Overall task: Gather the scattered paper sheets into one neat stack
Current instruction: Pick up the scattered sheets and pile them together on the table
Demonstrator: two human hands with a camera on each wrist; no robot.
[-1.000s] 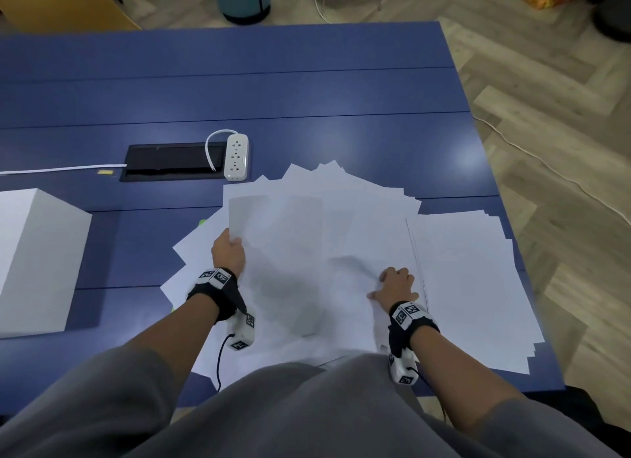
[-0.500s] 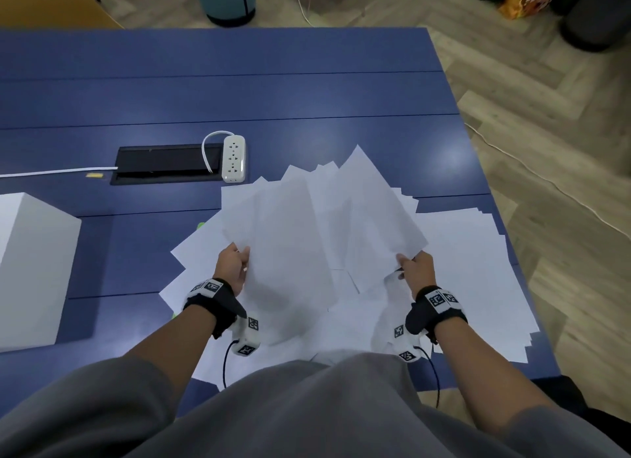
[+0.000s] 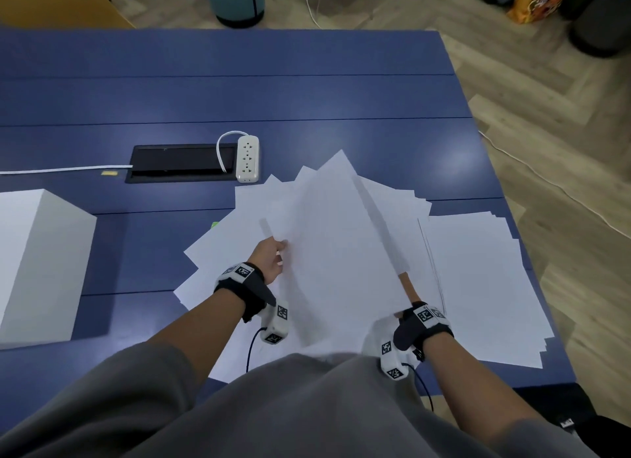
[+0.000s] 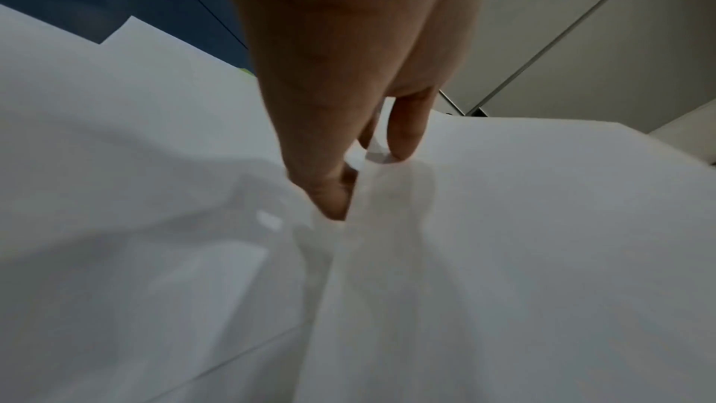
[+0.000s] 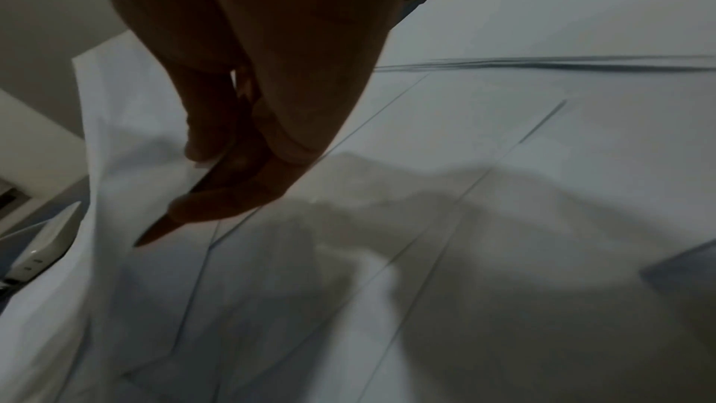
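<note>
Paper sheets (image 3: pixel 478 286) cover blue table (image 3: pixel 239 99) above herringbone wood floor (image 3: pixel 546 150).

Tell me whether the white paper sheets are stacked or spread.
Spread: white paper sheets fan unevenly across the blue table; both hands lift some.

A blue table (image 3: pixel 239 99) stands on a herringbone wood floor (image 3: pixel 546 133).

I wear grey sleeves (image 3: pixel 102 406) pushed up my forearms. Each wrist carries a black strap (image 3: pixel 251 288) with a white marker-printed camera module (image 3: pixel 276 322) and a black cable (image 3: pixel 250 350).
</note>
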